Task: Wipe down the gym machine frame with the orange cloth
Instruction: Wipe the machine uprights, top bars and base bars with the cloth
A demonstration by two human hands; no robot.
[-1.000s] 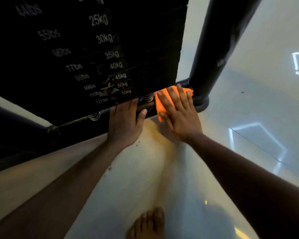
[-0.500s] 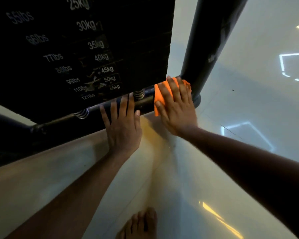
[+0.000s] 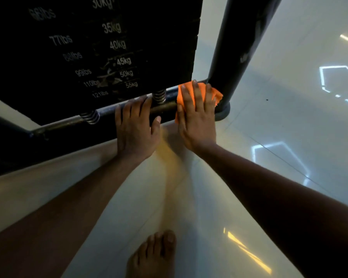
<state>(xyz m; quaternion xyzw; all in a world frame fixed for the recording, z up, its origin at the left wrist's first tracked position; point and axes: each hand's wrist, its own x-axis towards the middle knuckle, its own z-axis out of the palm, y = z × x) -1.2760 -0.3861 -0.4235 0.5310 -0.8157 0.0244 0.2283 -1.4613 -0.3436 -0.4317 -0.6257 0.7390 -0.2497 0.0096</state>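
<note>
Fingers (image 3: pixel 193 95) of the right hand (image 3: pixel 197 121) lie straight and spread flat over the orange cloth (image 3: pixel 216 95), pressing it onto the low frame bar (image 3: pixel 165 106) just left of the dark upright post (image 3: pixel 237 47), so that only the cloth's far and right edges and a strip by the thumb show. Just to the left, the left hand (image 3: pixel 135 127) rests open on the same bar, fingers extended, thumb out toward the cloth without touching it. Beyond the bar hangs the black weight stack (image 3: pixel 88 47), its white figures reading 30kg, 35kg, 40kg, 45kg, 50kg, 55kg, with 77lbs, 99lbs, 110lbs and 121lbs beside them, some blurred. Two springs (image 3: pixel 159 96) sit between stack and bar. The stack's top is cut off, and the frame's left end is lost in shadow. A bare foot (image 3: pixel 153 255) stands on the glossy floor (image 3: pixel 289 127) at the near edge.
</note>
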